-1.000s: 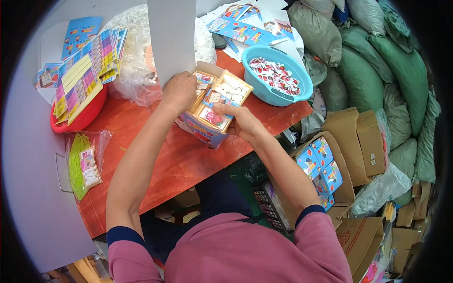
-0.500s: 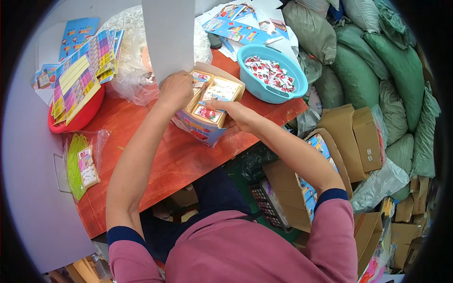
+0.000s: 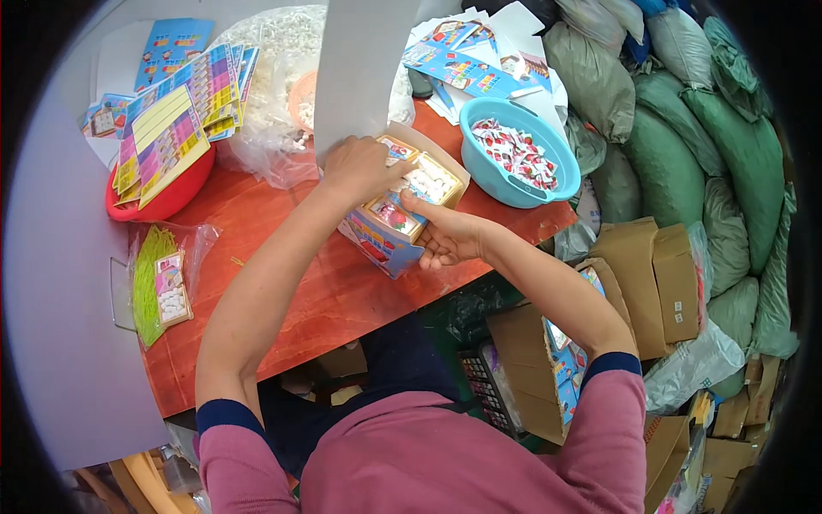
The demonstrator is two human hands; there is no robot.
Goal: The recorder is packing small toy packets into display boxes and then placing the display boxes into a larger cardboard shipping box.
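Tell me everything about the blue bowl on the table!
The blue bowl is round, looks like smooth plastic, and stands upright near the far right edge of the red-brown table. It is filled with a heap of small red-and-white wrapped packets. Printed colourful cards lie just behind it. Neither hand touches it; the right hand is nearest, at the open cardboard box beside it.

Open colourful carton (image 3: pixel 385 240), tilted on red table (image 3: pixel 291 283)

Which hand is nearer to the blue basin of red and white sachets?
Right. The right hand rests on the near side of the open carton, just left of the blue basin. The left hand is on the carton's far left, farther away.
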